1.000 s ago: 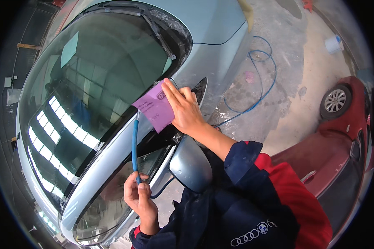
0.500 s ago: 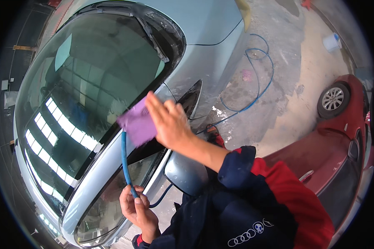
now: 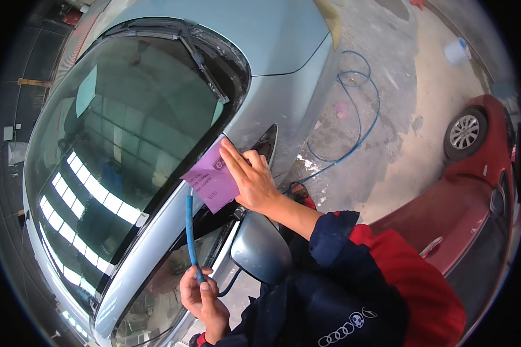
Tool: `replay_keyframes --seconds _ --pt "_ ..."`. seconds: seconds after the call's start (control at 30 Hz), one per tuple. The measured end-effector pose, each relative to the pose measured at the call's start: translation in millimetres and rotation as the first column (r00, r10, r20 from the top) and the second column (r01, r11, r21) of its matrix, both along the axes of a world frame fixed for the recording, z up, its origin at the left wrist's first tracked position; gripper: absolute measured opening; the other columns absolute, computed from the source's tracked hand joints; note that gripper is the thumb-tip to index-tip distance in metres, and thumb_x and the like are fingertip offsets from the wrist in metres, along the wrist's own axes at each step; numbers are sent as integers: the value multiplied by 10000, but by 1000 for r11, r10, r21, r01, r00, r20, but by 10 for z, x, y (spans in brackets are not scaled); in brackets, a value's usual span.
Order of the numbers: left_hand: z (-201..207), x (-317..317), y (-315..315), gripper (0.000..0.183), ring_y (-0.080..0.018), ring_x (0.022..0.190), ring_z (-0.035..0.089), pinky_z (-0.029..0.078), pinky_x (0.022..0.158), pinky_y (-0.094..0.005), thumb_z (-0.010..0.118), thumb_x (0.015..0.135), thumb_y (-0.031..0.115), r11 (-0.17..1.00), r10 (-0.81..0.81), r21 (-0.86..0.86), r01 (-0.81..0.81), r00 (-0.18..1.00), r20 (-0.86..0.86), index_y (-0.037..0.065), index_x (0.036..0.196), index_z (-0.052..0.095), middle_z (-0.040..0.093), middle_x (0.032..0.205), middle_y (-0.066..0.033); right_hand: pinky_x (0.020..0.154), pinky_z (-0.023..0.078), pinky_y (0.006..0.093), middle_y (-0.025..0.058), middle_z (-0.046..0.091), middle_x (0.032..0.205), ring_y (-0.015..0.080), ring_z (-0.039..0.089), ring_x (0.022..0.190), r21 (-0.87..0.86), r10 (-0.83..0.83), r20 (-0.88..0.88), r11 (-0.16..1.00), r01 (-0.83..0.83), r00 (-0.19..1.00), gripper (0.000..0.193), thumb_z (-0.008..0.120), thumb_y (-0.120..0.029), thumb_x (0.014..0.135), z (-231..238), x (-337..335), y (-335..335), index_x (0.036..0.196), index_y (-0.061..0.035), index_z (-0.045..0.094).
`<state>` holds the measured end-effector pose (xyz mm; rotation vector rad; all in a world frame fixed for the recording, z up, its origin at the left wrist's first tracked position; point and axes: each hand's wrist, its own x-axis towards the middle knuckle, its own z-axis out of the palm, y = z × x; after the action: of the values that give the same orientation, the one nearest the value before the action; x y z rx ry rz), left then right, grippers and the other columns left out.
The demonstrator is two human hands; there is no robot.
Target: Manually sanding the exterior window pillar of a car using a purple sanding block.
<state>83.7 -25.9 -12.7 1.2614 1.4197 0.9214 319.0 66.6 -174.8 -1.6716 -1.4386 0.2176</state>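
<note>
right hand (image 3: 250, 180) flat, pressing purple sheet (image 3: 209, 180) on the car (image 3: 283, 98) pillar, left hand (image 3: 201, 296) gripping blue hose (image 3: 189, 231) near the mirror (image 3: 260, 250)

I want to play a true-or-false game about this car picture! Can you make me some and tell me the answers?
1. The right hand presses a purple sheet on the silver car. True.
2. The left hand holds a yellow brush. False: it holds a blue hose.
3. A red car stands nearby. True.
4. The side mirror lies on the ground. False: it is on the car.
</note>
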Motion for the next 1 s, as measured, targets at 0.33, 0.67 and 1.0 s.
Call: replay_keyframes --seconds 0.33,0.67,1.0 --pt "-84 -131 -68 407 -115 968 593 485 857 -282 714 1018 167 997 -45 -69 44 999 -1 18 1394 662 694 1143 -33 1101 405 464 250 384 1697 427 543 1153 143 164 -193 980 -138 967 988 612 -12 681 -7 200 49 1628 71 345" --pt "-34 -164 -134 356 -80 878 546 451 764 -252 684 1023 104 1000 14 -7 -13 998 63 15 1367 664 690 1170 -25 1125 414 462 281 488 1606 460 554 1112 144 249 -285 966 -215 926 895 509 36 729 268 214 54 1616 59 392" --pt "-105 -110 -58 424 -197 934 633 514 851 -376 712 1052 265 999 -42 -10 42 999 28 -14 1367 663 718 1196 -114 1092 423 459 234 480 1634 414 562 1109 5 232 -123 972 -233 965 970 636 1 651 246 407 -91 1591 66 404"
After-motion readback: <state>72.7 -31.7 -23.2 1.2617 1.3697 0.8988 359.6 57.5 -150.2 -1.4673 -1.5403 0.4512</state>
